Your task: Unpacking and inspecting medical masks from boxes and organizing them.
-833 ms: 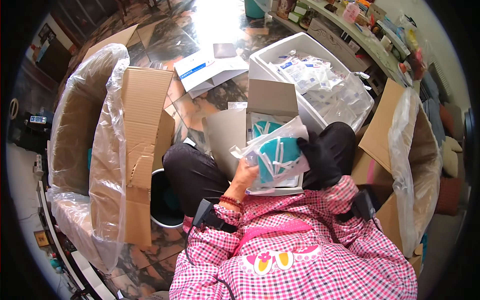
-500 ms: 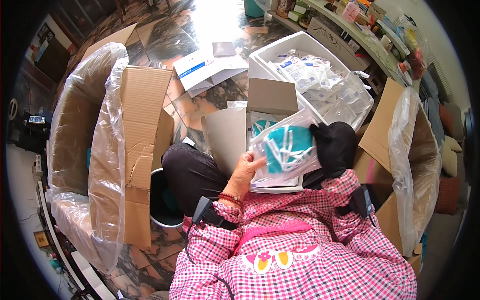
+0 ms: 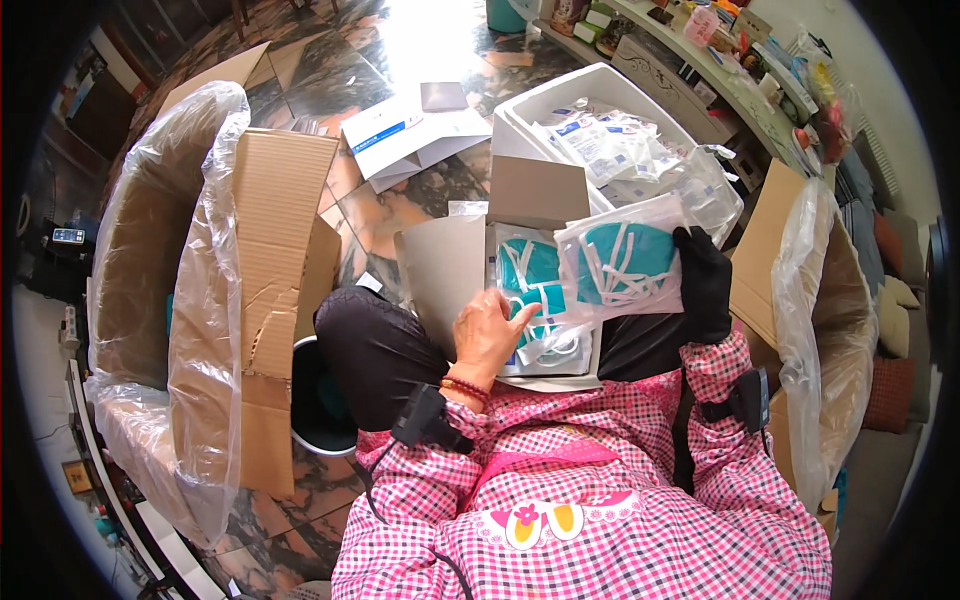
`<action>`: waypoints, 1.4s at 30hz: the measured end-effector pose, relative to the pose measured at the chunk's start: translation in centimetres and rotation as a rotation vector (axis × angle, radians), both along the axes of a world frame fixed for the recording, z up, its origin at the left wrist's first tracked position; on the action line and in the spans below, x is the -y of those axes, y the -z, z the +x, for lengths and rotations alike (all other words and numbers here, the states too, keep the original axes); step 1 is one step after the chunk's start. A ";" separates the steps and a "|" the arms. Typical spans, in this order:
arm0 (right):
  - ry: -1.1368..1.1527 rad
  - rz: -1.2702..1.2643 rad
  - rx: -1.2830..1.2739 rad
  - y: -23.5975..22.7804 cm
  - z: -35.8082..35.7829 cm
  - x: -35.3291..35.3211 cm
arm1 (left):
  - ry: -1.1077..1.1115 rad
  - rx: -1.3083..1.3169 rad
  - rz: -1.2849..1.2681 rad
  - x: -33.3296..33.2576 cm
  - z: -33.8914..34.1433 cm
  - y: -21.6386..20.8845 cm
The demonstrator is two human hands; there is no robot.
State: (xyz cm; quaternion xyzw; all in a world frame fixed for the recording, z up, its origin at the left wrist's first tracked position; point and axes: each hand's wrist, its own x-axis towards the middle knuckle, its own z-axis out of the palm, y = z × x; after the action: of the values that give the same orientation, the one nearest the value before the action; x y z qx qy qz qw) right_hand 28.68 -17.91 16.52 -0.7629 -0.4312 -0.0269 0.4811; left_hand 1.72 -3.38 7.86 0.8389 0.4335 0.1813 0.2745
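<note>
My right hand (image 3: 704, 285), in a black glove, pinches the right edge of a clear bag with a teal face mask (image 3: 627, 262) and white straps inside. It holds this bag just above the right side of a small open carton (image 3: 445, 285) in my lap. In the carton lie more bagged teal masks (image 3: 527, 263). My bare left hand (image 3: 484, 335) is over the carton's left side, thumb and fingers apart, close to these masks. I see nothing held in it; its fingertips are partly hidden.
Large cardboard boxes lined with clear plastic stand left (image 3: 265, 270) and right (image 3: 790, 270). Beyond the carton is a white foam box (image 3: 508, 140) of clear packets (image 3: 610, 140). An opened white carton (image 3: 405, 140) lies on the floor. A bucket (image 3: 322, 430) stands by my left knee.
My left hand has let go of the bagged mask and moved down-left over the carton. My right hand has carried the bag to the right and up, uncovering the masks in the carton.
</note>
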 end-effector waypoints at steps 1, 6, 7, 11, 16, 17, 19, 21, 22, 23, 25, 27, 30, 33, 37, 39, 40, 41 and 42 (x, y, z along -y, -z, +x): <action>0.023 -0.040 -0.092 -0.7 -0.9 -0.4 | 0.000 -0.001 0.002 -0.1 0.2 -1.1; 0.024 -0.020 -0.210 -1.1 -2.7 -1.3 | 0.124 0.607 -0.598 -1.5 2.1 -3.0; 0.029 0.010 -0.244 -0.9 -2.9 -1.5 | 0.177 0.778 -0.836 -1.2 2.6 -2.4; 0.066 -0.048 -0.172 1.0 -2.2 -1.4 | 0.118 0.869 -1.042 -0.6 3.1 -2.1; 0.049 -0.124 0.117 1.9 -1.4 -1.6 | 0.086 0.942 -0.865 0.3 3.1 -2.7; 0.049 -0.122 0.117 1.9 -1.5 -1.5 | 0.042 0.976 -0.744 0.4 3.2 -2.9; 0.129 -0.193 0.050 0.2 -3.1 -1.9 | 0.009 0.936 -0.802 0.6 3.1 -4.1; 0.109 -0.237 0.135 -0.5 -3.7 -1.8 | -0.022 0.897 -0.859 0.3 2.9 -3.5; 0.085 -0.282 0.222 -0.8 -4.2 -1.9 | 0.046 0.755 -0.897 -0.3 2.5 -2.0; 0.078 -0.281 0.222 -1.0 -4.7 -2.1 | 0.113 0.613 -0.932 -0.5 2.1 -0.5; 0.123 -0.445 0.307 -1.2 -5.3 -2.1 | 0.153 0.633 -0.938 -0.1 2.2 -0.1; 0.117 -0.141 0.081 2.3 -2.8 -1.7 | 0.205 0.653 -0.949 0.2 2.4 -0.6; 0.151 0.118 -0.275 3.4 1.7 -0.1 | 0.000 0.926 -1.155 0.0 1.5 -2.3; 0.187 0.120 -0.347 2.4 5.2 1.6 | -0.073 0.981 -1.082 -0.7 0.3 0.3; 0.178 0.093 -0.385 -0.4 4.9 1.7 | -0.108 0.640 -0.684 -0.6 0.5 0.3; 0.193 0.113 -0.468 -0.2 6.2 2.6 | -0.113 0.584 -0.552 -0.6 0.9 1.3; 0.208 0.131 -0.557 0.2 7.0 3.2 | -0.121 0.520 -0.420 -0.7 1.1 1.2; 0.212 0.132 -0.554 0.8 7.7 3.7 | -0.148 0.491 -0.403 -0.7 1.0 1.1; 0.175 0.175 -0.581 1.6 8.5 4.0 | -0.145 0.493 -0.403 -0.9 0.9 1.2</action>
State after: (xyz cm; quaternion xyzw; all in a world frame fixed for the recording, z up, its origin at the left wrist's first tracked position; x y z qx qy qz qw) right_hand 37.15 -21.95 14.96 -0.7287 -0.2044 0.1138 0.6436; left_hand 2.62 -2.48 6.62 0.6655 0.4397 0.3084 0.5183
